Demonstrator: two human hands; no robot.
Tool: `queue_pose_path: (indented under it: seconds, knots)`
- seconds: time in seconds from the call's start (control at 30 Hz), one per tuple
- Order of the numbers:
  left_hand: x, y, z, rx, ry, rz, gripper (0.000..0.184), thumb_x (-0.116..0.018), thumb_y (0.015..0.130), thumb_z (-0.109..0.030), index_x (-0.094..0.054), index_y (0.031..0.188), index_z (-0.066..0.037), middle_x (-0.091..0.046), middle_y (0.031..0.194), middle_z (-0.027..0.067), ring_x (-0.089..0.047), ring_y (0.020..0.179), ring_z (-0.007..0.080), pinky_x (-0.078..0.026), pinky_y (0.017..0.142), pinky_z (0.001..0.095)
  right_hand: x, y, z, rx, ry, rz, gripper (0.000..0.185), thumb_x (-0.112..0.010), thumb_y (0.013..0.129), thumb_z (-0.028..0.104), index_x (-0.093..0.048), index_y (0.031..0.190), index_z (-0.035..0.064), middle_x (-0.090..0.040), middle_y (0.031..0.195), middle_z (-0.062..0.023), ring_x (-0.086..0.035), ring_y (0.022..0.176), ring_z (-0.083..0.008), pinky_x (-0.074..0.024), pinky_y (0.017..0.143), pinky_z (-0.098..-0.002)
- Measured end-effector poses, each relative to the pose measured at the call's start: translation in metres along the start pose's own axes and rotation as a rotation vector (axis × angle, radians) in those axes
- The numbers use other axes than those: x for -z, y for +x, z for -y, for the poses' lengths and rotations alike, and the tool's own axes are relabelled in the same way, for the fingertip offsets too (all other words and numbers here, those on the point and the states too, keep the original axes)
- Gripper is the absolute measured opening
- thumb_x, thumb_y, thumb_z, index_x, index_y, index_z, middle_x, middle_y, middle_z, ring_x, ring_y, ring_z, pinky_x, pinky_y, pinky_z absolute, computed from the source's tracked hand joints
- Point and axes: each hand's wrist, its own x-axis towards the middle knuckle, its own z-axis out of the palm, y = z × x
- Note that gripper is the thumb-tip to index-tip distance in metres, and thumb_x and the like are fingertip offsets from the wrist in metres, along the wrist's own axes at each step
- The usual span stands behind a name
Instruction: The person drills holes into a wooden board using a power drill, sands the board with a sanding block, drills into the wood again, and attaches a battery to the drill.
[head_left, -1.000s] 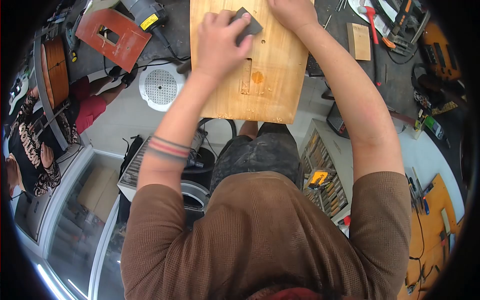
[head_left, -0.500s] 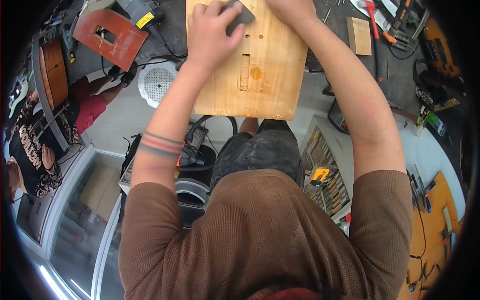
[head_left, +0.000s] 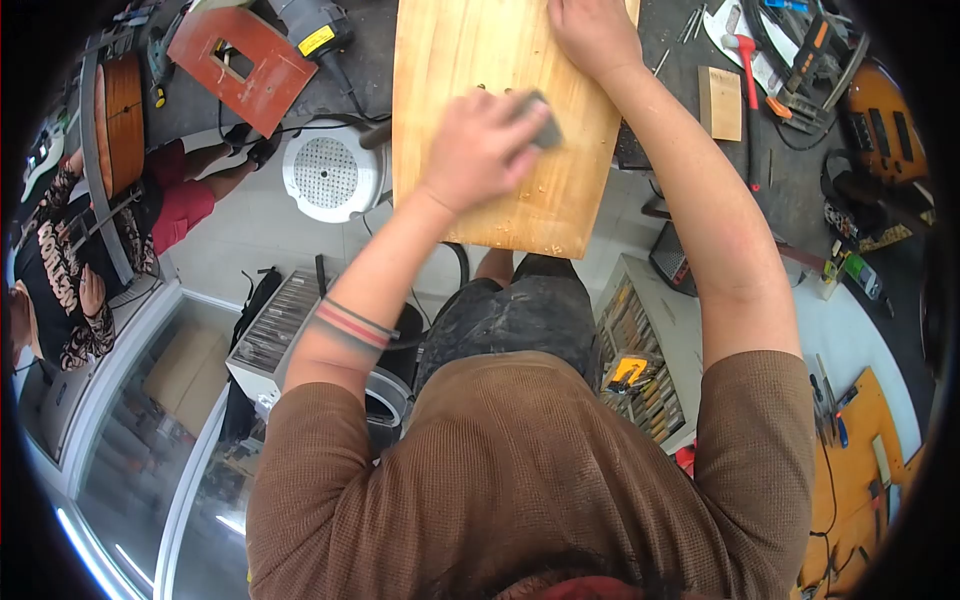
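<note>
At upper centre, the left hand grasps a dark grey block; loose crumbs could scratch the pale wooden board. Whether the right hand's fingers clench, I cannot tell.

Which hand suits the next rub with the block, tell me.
Left, I'd judge: the left hand holds the dark block on the wooden board, while the right hand is at the board's edge.

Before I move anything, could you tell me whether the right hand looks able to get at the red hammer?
Probably yes: the red hammer lies on the bench to the right, with seemingly only low items between, though the right hand would first have to leave the board.
</note>
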Motion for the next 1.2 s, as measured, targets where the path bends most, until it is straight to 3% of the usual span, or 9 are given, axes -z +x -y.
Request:
queue_pose_path:
  seconds: [0.17,0.3,0.5,0.6,0.77,0.9,0.93,1.07,1.2]
  knots:
    - [0.014,0.005,0.037,0.441,0.329,-0.246,0.038,-0.083,0.083,-0.016,-0.080,0.120,-0.007,-0.075,0.122,0.0118,-0.064,0.107,0.0360,-0.052,0.093,0.0490,0.004,0.003,0.000,-0.008,0.026,0.023,0.018,-0.059,0.100,0.006,-0.064,0.117,0.0039,-0.060,0.121,-0.0188,-0.058,0.123,-0.0407,-0.0482,0.111,-0.0500]
    - [-0.016,0.002,-0.036,0.106,0.005,-0.062,0.041,-0.084,0.083,-0.018,-0.080,0.123,-0.010,-0.076,0.119,0.0132,-0.063,0.107,0.0364,-0.053,0.094,0.0480,0.003,0.002,0.003,-0.052,0.008,0.057,0.019,-0.058,0.101,0.006,-0.065,0.119,0.0039,-0.060,0.123,-0.0186,-0.057,0.126,-0.0404,-0.0472,0.113,-0.0499]
    - [0.011,0.001,0.004,0.553,0.294,-0.170,0.044,-0.084,0.085,-0.020,-0.080,0.128,-0.011,-0.074,0.119,0.0115,-0.062,0.109,0.0344,-0.054,0.096,0.0473,-0.004,0.002,-0.011,0.005,-0.044,0.029,0.025,-0.065,0.102,0.012,-0.066,0.125,0.0022,-0.064,0.125,-0.0197,-0.063,0.122,-0.0378,-0.0532,0.106,-0.0491]
    - [-0.037,0.019,-0.063,0.260,-0.151,-0.038,0.048,-0.086,0.086,-0.023,-0.077,0.131,-0.009,-0.071,0.126,0.0155,-0.063,0.118,0.0373,-0.053,0.102,0.0484,-0.011,0.003,-0.020,-0.040,0.052,-0.009,0.022,-0.064,0.105,0.011,-0.072,0.124,0.0050,-0.070,0.127,-0.0149,-0.067,0.125,-0.0337,-0.0535,0.111,-0.0455]
    - [0.010,0.043,-0.091,0.417,-0.289,-0.261,0.062,-0.093,0.081,-0.021,-0.071,0.138,-0.008,-0.067,0.134,0.0170,-0.060,0.125,0.0395,-0.050,0.109,0.0503,0.052,0.007,-0.020,-0.734,1.176,0.045,0.040,-0.062,0.116,0.028,-0.060,0.147,0.0031,-0.071,0.132,-0.0116,-0.073,0.115,-0.0224,-0.0569,0.104,-0.0390]
    - [0.038,0.069,-0.099,0.389,-0.220,-0.170,0.073,-0.095,0.080,-0.021,-0.064,0.146,-0.007,-0.064,0.142,0.0164,-0.058,0.131,0.0411,-0.048,0.114,0.0508,0.160,-0.023,0.049,-0.856,0.971,0.753,0.060,-0.071,0.110,0.035,-0.051,0.157,0.0029,-0.068,0.137,-0.0159,-0.075,0.108,-0.0242,-0.0619,0.094,-0.0396]
    - [0.044,0.082,-0.108,0.354,-0.254,-0.114,0.074,-0.095,0.081,-0.022,-0.064,0.147,-0.007,-0.064,0.143,0.0165,-0.058,0.133,0.0410,-0.048,0.115,0.0505,0.146,-0.048,0.033,-0.584,0.807,0.553,0.062,-0.073,0.109,0.036,-0.051,0.158,0.0037,-0.069,0.133,-0.0154,-0.075,0.100,-0.0229,-0.0621,0.084,-0.0379]
    - [0.066,0.131,-0.069,0.394,-0.725,0.005,0.071,-0.089,0.092,-0.026,-0.061,0.155,-0.008,-0.066,0.147,0.0156,-0.062,0.137,0.0332,-0.049,0.115,0.0444,0.191,-0.023,-0.007,-1.133,0.950,0.234,0.055,-0.070,0.110,0.036,-0.055,0.154,0.0059,-0.071,0.119,-0.0102,-0.063,0.066,-0.0104,-0.0448,0.050,-0.0256]
    - [0.082,0.172,0.058,0.386,0.222,-0.096,0.074,-0.065,0.087,0.009,-0.056,0.158,-0.009,-0.066,0.142,0.0215,-0.059,0.137,0.0429,-0.048,0.120,0.0524,0.181,0.062,-0.090,-1.049,1.080,-0.231,0.066,-0.065,0.113,0.032,-0.040,0.163,-0.0027,-0.068,0.120,-0.0165,-0.067,0.073,-0.0172,-0.0521,0.055,-0.0322]
